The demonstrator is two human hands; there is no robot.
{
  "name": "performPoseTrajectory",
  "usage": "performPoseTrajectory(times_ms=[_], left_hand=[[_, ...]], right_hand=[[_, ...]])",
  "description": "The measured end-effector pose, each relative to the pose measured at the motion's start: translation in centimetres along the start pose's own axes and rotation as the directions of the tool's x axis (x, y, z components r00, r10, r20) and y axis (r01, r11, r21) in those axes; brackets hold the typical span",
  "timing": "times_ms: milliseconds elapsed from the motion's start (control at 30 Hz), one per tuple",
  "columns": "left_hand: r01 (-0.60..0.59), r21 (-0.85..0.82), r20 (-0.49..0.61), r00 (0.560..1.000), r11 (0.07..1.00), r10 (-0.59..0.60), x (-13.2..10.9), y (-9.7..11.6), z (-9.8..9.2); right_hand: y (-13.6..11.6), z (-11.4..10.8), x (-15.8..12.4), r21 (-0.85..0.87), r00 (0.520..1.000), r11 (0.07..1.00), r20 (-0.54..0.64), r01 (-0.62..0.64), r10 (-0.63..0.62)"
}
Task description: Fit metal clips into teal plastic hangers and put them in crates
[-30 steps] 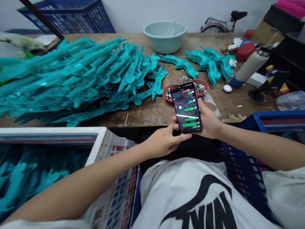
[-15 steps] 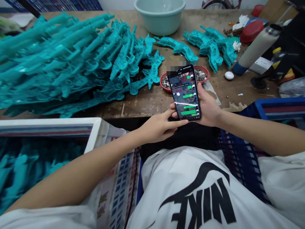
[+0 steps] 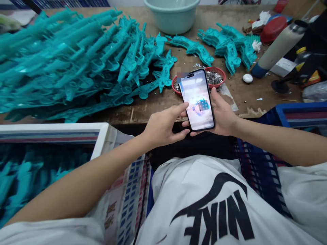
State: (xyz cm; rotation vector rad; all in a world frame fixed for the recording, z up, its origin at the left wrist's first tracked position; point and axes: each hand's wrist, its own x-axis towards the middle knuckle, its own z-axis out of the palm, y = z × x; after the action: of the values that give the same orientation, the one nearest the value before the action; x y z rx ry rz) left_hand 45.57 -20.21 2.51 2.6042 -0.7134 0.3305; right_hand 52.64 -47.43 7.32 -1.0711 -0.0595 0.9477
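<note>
In the head view, the right hand (image 3: 222,115) is clamped around a smartphone (image 3: 196,100), cradling it from beneath with its fingers curled up the right edge. The left hand (image 3: 163,124) is open, raised just beside the phone's left edge. The phone is held above the wooden desk (image 3: 237,102), in front of a small red basket of metal scraps (image 3: 214,76), with a heap of teal moulded plastic parts (image 3: 76,64) to its left.

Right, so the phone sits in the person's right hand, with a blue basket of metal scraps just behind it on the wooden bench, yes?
Not quite: the basket behind the phone is red, not blue, as the head view shows. The rest stands: the phone sits in the right hand, and the metal scraps lie in that basket on the wooden bench.
</note>
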Motion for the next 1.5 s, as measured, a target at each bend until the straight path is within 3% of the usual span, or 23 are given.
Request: performPoseTrajectory(times_ms=[167, 467, 667, 833, 1033, 1300, 1500], left_hand=[[-0.085, 0.038, -0.027, 0.996, 0.996, 0.086, -0.1, -0.1, 0.4], [-0.117, 0.019, -0.081, 0.99, 0.993, 0.118, -0.3, 0.0, 0.6], [-0.17, 0.096, -0.044, 0.984, 0.981, 0.175, 0.0, 0.2, 0.6], [-0.079, 0.09, -0.05, 0.995, 0.993, 0.084, 0.0, 0.5, 0.4], [-0.186, 0.094, -0.114, 0.974, 0.978, 0.197, 0.2, 0.2, 0.2], [-0.136, 0.053, -0.085, 0.986, 0.989, 0.14, 0.1, 0.5, 0.1], [-0.026, -0.146, -0.081, 0.997, 0.989, 0.014, 1.0, 0.0, 1.2]], right_hand=[[0.5, -1.0, 0.4, 0.036, 0.987, 0.998, 0.155, -0.045, 0.039], [0.7, -1.7, 0.6, 0.062, 0.981, 0.994, 0.18, -0.087, 0.075], [1.0, -1.5, 0.6, 0.022, 0.989, 0.999, 0.139, -0.048, 0.045], [1.3, -1.2, 0.5, 0.013, 0.992, 0.999, 0.125, -0.038, 0.036], [1.4, -1.1, 0.5, 0.006, 0.991, 0.999, 0.124, -0.043, 0.042], [1.7, -0.9, 0.3, -0.007, 0.996, 0.999, 0.082, -0.04, 0.04], [1.2, -0.5, 0.1, -0.024, 0.997, 0.998, -0.048, -0.056, 0.054]])
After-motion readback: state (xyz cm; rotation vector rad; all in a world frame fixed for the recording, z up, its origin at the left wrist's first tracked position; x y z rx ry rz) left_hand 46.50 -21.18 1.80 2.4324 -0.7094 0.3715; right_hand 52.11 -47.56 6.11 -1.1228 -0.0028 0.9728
